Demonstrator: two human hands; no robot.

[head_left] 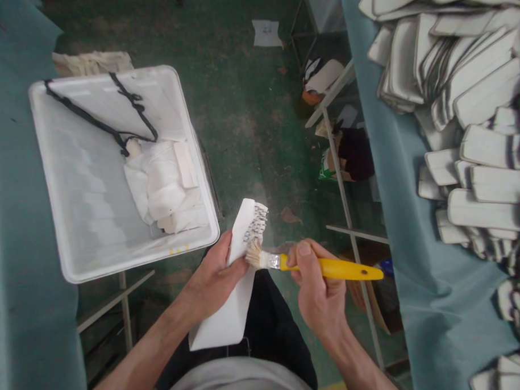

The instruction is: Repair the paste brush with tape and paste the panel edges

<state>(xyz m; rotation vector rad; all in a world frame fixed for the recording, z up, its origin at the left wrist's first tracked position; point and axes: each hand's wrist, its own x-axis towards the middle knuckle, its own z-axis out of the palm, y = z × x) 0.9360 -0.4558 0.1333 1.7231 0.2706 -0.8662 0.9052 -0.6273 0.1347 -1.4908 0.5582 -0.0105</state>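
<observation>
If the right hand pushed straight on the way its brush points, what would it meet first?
Likely the white piece, which the brush in the right hand seems to touch; the left hand grips it beyond.

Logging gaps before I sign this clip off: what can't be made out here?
- Head view: black marks on the white piece, too small to read.
- Head view: brush handle, partly covered by the right hand; white piece, partly by the left hand.
- Head view: stacked white pieces, cut off by the right edge.

Nothing legible; the black marks on the white piece (pixel 240 228) just above the brush (pixel 331 267) are blurred
</observation>
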